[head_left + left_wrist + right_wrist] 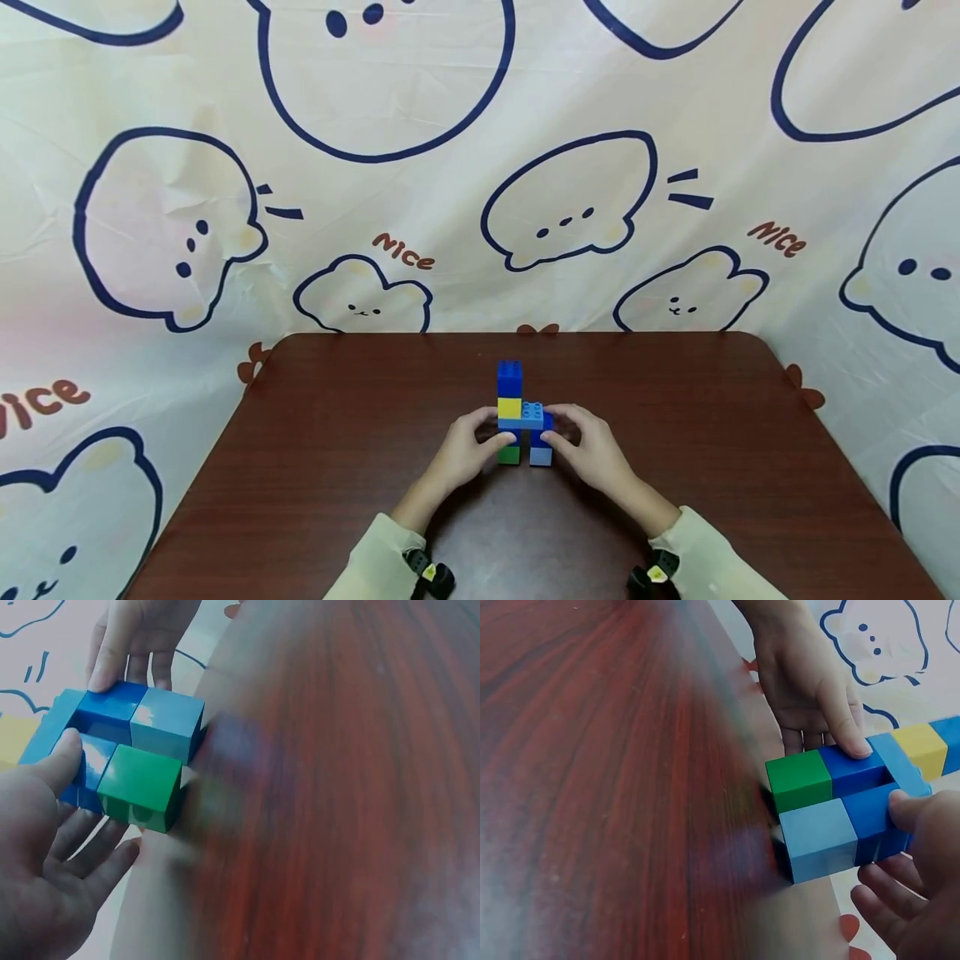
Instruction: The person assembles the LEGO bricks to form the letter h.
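A small toy-brick structure (532,414) stands upright near the middle of the table, on two legs. Its left leg is a dark blue brick over a green brick (142,784); the right leg is a dark blue brick (874,817) over a light blue brick (817,840). A light blue plate bridges both legs. On its left end sit a yellow brick (509,407) and a dark blue brick (509,379). My left hand (467,446) pinches the left leg at its dark blue brick. From the other side, my right hand (596,450) pinches the right leg's dark blue brick.
The brown wooden table (337,375) extends around the structure on all sides. Behind it hangs a pale cloth (450,200) printed with cartoon outlines. Each sleeve cuff carries a dark wrist camera (438,579).
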Tool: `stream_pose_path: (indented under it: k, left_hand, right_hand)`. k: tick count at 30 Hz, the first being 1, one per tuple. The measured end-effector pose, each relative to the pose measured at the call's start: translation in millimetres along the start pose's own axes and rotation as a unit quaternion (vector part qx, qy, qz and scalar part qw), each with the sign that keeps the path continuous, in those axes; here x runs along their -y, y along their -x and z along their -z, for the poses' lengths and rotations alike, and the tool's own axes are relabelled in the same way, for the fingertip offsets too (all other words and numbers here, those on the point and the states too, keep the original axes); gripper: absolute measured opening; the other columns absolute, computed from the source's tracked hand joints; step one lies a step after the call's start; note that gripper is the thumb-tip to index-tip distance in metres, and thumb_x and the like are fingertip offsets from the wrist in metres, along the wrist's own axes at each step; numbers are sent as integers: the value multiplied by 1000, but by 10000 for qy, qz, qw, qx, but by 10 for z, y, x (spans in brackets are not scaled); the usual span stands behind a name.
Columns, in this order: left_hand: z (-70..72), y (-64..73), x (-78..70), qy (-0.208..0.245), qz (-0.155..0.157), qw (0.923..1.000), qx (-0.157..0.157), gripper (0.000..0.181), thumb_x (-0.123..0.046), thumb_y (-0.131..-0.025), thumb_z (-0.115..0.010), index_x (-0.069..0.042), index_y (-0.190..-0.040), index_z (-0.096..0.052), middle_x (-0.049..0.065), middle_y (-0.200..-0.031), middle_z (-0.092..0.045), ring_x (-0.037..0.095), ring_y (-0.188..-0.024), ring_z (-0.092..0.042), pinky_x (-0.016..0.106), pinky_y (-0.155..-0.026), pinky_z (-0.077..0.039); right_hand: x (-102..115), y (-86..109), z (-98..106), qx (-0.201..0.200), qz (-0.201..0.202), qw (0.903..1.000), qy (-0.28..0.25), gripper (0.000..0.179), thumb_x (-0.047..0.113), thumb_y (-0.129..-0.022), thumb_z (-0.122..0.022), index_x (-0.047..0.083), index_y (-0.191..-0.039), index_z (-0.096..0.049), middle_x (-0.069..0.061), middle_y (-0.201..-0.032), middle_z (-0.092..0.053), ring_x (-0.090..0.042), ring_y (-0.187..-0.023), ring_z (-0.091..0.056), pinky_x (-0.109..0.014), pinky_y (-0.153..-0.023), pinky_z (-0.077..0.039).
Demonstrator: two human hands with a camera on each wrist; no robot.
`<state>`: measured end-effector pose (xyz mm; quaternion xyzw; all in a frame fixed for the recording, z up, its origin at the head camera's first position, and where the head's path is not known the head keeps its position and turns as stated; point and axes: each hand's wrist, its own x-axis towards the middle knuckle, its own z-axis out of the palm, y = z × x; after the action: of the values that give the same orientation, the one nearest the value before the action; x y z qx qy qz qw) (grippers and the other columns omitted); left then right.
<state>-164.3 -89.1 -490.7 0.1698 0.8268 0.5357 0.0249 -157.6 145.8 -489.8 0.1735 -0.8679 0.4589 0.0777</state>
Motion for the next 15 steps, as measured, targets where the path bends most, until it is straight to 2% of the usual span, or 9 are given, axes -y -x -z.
stream_pose_path:
  k: [4,10,12,15]
  left_hand:
    - [-7,-26,-23,-257,-164,9995,-101,39,-21,-99,-69,3,-129,-64,12,-115,-64,26,-104,-66,39,-89,-57]
    - [14,-31,-63,-670,-261,9974,18,48,-16,-104,-61,11,-142,-51,14,-120,-57,24,-106,-57,40,-92,-54]
    - [15,-35,-68,-684,-318,9971,34,50,-12,-104,-59,11,-146,-45,15,-119,-56,25,-106,-58,41,-92,-53]
    - [12,-40,-71,-590,-241,9980,-25,55,-8,-103,-61,5,-152,-40,14,-119,-58,26,-107,-61,40,-93,-54]
  right_hand:
    - [-4,-45,-20,-57,-1,10000,-52,37,10,-91,-78,7,-127,-67,-5,-109,-69,-17,-92,-66,-28,-77,-58]
    - [11,-84,-34,-117,-72,9999,-7,38,7,-92,-76,7,-129,-66,-5,-107,-68,-16,-90,-65,-28,-76,-57]
    - [15,-91,-39,-111,-122,9999,25,38,6,-92,-75,7,-129,-65,-5,-107,-68,-16,-91,-64,-28,-76,-57]
    - [20,-95,-38,-89,-165,9998,-11,38,5,-93,-74,6,-130,-65,-6,-107,-67,-17,-91,-64,-28,-76,-56]
